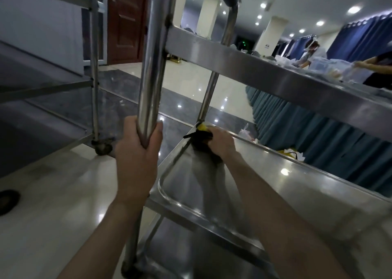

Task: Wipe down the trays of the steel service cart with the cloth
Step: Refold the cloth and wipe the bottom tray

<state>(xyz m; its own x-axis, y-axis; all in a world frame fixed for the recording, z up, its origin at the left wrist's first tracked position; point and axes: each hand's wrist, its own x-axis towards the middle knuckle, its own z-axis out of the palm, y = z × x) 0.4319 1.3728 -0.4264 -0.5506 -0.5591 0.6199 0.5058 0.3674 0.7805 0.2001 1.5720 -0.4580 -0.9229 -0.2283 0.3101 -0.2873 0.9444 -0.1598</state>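
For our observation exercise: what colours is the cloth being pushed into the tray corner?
The cloth is mostly black with a yellow patch, seen in the head view.

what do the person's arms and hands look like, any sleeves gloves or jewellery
Both forearms are bare as far as the frame shows, with no sleeves in view. The left hand and right hand wear no gloves. No watch, bracelet or ring shows on either wrist or on the visible fingers, though the right hand's fingers are mostly hidden.

At my ten o'clock stands a second steel rack (pixel 93 66) on a caster (pixel 103 147). A brown door (pixel 127 22) sits at eleven. At two o'clock, people (pixel 314 52) work beside blue curtains (pixel 364 39) and a teal-skirted table (pixel 307 126).
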